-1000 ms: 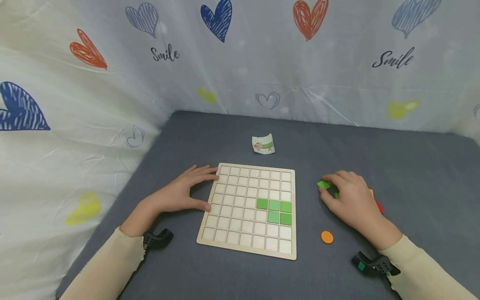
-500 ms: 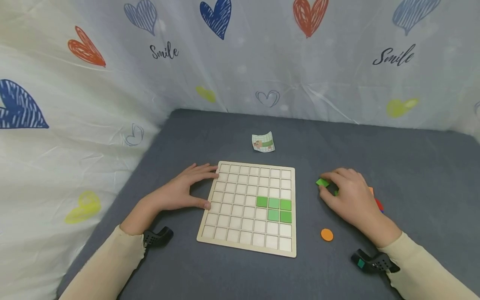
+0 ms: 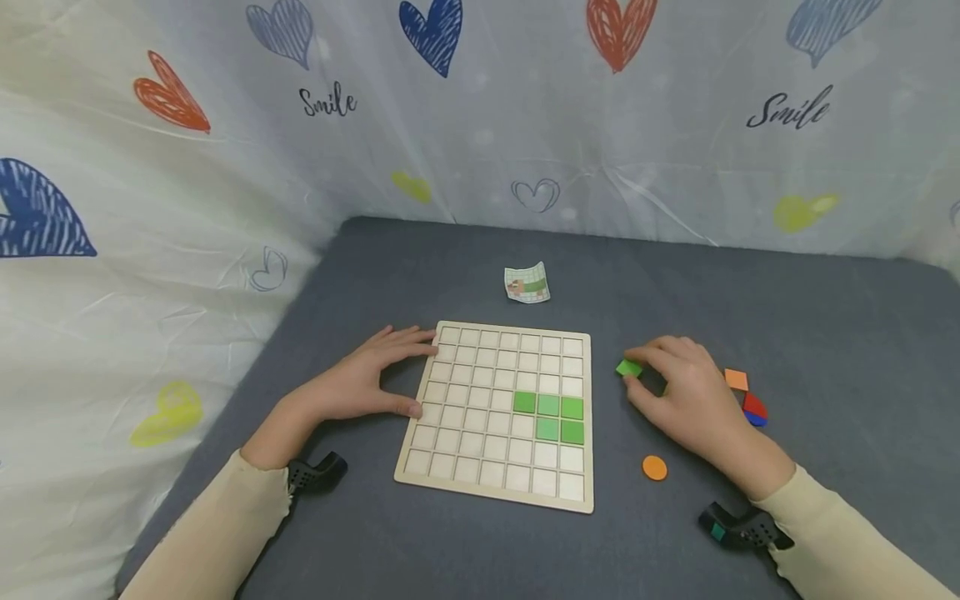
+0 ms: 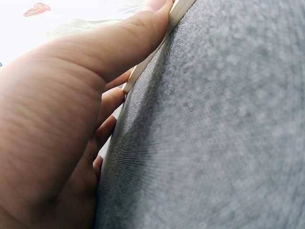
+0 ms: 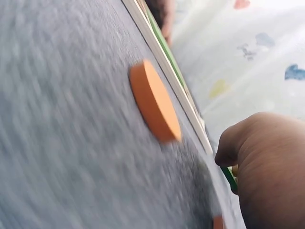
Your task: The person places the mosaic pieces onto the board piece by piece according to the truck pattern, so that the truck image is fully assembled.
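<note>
A pale square grid board point(image 3: 476, 419) lies on the dark grey cloth, with several green square tiles point(image 3: 572, 407) set in cells at its right side. My left hand point(image 3: 360, 379) rests against the board's left edge, thumb and fingers extended and spread apart. To the right of the board, my right hand point(image 3: 686, 392) pinches a green square tile point(image 3: 628, 367) between thumb and fingertips. That tile's edge point(image 5: 229, 179) shows beside the thumb in the right wrist view. A further bit of green shows behind the right thumb, mostly hidden.
An orange disc point(image 3: 655, 467) lies between the board and my right wrist. Beyond the right hand are orange point(image 3: 736, 379), red point(image 3: 754, 405) and blue point(image 3: 756, 419) pieces. A small picture card point(image 3: 527, 283) lies behind the board. A heart-printed curtain point(image 3: 480, 125) hangs at the back.
My right hand has moved slightly left toward the board with the green tile, uncovering more of the orange, red and blue pieces. The left hand stays at the board's edge.
</note>
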Demonstrator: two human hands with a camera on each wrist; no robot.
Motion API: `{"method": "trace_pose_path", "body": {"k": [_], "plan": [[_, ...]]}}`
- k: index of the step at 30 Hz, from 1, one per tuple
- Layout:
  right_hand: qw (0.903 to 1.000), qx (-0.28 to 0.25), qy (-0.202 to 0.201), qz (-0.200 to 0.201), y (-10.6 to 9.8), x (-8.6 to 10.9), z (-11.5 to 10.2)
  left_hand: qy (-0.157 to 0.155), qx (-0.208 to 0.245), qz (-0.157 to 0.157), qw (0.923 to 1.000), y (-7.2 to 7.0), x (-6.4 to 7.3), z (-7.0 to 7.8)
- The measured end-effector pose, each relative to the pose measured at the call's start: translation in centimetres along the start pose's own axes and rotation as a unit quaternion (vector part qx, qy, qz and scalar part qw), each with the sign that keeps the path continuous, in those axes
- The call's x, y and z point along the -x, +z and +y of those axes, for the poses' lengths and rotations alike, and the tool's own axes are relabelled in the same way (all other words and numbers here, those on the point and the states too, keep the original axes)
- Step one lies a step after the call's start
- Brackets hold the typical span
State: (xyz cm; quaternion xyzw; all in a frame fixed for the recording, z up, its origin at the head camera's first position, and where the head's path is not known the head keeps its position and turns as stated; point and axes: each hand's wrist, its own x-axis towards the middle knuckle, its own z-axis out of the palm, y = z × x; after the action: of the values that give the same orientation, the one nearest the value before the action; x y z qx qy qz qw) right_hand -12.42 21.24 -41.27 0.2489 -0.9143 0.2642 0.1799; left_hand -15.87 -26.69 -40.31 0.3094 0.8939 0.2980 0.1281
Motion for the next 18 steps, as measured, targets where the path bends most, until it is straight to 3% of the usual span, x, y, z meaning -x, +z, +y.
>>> {"method": "trace_pose_path", "body": {"k": [6,18], "plan": [[0.9994,-0.021,-0.028,-0.002,0.4,-0.2,-1.1,0.002,0.002,0.002,1.0,-0.2,0.1,0.1],[0.998,-0.038,-0.041,-0.029,0.8,-0.3,-3.4,-0.01,0.007,-0.001,0.9999,-0.1,0.0,0.1]]}}
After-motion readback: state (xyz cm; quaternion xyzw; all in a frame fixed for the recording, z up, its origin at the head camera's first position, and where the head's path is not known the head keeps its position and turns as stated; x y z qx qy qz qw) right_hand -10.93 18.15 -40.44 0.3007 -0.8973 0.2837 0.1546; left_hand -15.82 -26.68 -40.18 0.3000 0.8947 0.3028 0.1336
